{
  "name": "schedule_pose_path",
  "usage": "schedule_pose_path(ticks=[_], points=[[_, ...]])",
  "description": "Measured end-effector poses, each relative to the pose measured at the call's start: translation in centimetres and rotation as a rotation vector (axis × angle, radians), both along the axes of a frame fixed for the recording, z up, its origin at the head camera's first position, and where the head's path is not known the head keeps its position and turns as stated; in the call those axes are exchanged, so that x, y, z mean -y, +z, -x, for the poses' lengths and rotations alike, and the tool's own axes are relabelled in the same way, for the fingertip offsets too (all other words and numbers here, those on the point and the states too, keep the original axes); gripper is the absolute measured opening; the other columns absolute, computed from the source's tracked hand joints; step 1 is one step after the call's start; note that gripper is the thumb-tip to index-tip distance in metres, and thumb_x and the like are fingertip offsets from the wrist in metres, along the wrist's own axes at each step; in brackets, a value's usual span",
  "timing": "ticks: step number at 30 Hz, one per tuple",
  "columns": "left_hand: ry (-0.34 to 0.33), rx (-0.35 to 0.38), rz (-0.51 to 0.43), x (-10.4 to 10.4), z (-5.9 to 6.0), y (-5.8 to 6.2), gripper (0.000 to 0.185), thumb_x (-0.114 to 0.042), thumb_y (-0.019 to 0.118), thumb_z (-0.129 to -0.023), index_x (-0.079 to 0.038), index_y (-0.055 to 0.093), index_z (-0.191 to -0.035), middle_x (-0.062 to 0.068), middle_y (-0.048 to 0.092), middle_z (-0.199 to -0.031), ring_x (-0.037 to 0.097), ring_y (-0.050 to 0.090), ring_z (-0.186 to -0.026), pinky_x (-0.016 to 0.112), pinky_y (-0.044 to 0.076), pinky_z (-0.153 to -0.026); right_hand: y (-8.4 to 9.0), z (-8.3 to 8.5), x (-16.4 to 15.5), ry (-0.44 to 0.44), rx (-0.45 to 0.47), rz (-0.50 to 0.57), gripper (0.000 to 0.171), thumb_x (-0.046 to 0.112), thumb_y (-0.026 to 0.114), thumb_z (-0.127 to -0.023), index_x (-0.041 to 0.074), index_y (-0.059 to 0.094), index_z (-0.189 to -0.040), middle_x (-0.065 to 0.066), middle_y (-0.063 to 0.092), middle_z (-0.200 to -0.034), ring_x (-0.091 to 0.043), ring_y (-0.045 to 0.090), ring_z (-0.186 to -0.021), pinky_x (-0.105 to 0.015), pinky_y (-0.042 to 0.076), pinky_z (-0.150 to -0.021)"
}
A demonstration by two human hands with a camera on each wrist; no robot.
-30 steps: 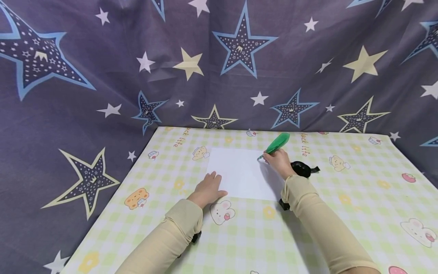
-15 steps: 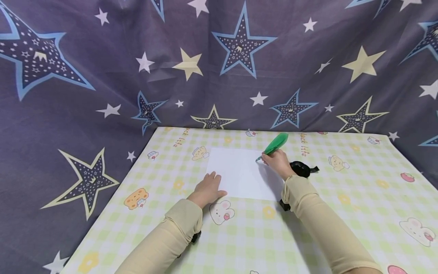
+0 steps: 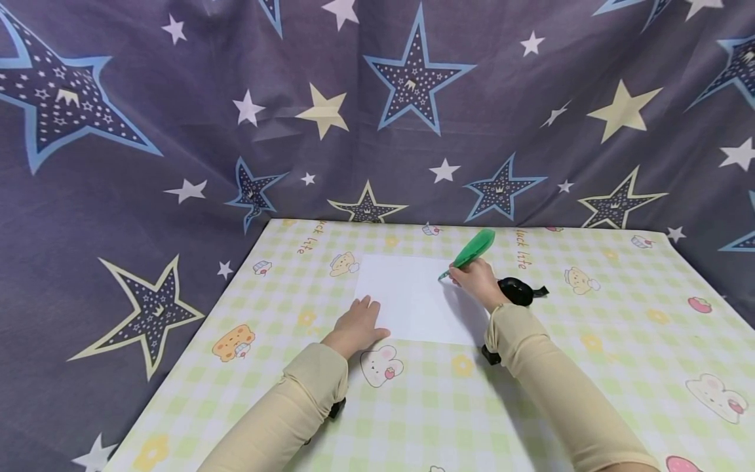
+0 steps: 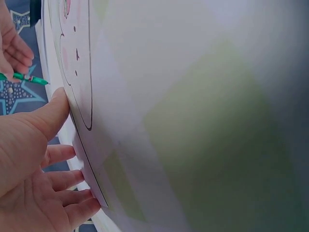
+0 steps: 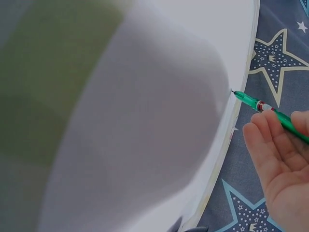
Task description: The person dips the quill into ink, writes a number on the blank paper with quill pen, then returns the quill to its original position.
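Faintly, "luck life" (image 3: 522, 250) on tablecloth (image 3: 590, 367), nr right hand (image 3: 479, 282) w/ pen (image 3: 468, 254)

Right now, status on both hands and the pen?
Right hand grips green pen, tip on white paper. Left hand flat on paper's near-left corner. Black object beside right hand, off paper.

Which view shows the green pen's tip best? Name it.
The right wrist view: the green pen fills the frame, its tip at the white paper. The head view shows it small; the left wrist view shows a distant sliver.

"luck life", apparently, printed twice on the checked tablecloth (image 3: 413, 406)
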State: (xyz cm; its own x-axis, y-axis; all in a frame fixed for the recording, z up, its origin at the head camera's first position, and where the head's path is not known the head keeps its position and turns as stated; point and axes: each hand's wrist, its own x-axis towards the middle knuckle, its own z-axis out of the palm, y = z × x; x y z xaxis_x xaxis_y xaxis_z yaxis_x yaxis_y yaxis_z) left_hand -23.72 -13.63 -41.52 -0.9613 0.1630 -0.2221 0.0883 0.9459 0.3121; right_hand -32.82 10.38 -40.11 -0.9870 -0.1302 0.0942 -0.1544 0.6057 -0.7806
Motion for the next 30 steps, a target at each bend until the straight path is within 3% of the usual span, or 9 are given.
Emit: schedule_pose_path(ticks=[15,30], points=[[0.0,-0.008,-0.013,-0.03,-0.15,0.14,0.064,-0.034,0.06,-0.089,0.001,0.037,-0.138,0.021,0.024,-0.146,0.037,0.018,-0.134,0.046,0.022,-0.108,-0.04,-0.23,0.07,0.006,-0.011,-0.029,0.023,0.015,0.057,-0.091,-0.004,0.068,-0.09,-0.009,0.067,-0.074,-0.017,0.062,-0.07,-0.026,0.05,-0.064],[-0.006,-0.008,0.005,-0.01,-0.13,0.17,0.064,-0.034,0.059,-0.09,0.001,0.036,-0.138,0.021,0.024,-0.146,0.037,0.018,-0.134,0.046,0.022,-0.108,0.15,-0.86,0.19,0.036,0.01,-0.009,0.024,0.014,0.056,-0.091,-0.006,0.067,-0.098,-0.011,0.068,-0.077,-0.018,0.064,-0.072,-0.027,0.053,-0.067]])
